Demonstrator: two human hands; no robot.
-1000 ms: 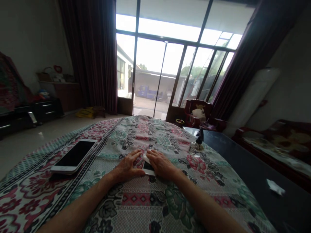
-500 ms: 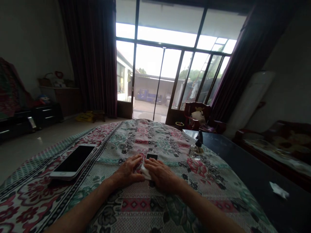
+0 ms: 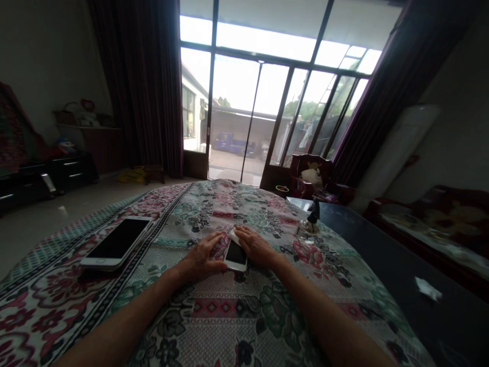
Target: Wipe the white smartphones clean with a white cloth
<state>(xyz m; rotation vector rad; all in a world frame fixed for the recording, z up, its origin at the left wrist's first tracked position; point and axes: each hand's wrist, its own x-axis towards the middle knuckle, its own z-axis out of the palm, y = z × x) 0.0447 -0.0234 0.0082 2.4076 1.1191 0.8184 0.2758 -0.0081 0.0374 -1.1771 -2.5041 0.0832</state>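
Both hands are lying open, neither closing around anything: the left hand [image 3: 200, 256] is resting flat just beside a small white smartphone [image 3: 236, 256], while the right hand [image 3: 255, 246] is pressing lightly on its upper edge beside a white tissue [image 3: 234, 236]. This flat touch appears to be steadying the phone on the floral cloth [image 3: 229, 311]. Farther off, a larger white smartphone [image 3: 116, 242] is lying to the left, and a figurine [image 3: 313, 216] is standing on a dark table [image 3: 382, 260].

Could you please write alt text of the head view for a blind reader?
A left hand and right hand rest on a floral cloth either side of a white smartphone, a white scrap beside the right hand. A larger white smartphone lies further left.
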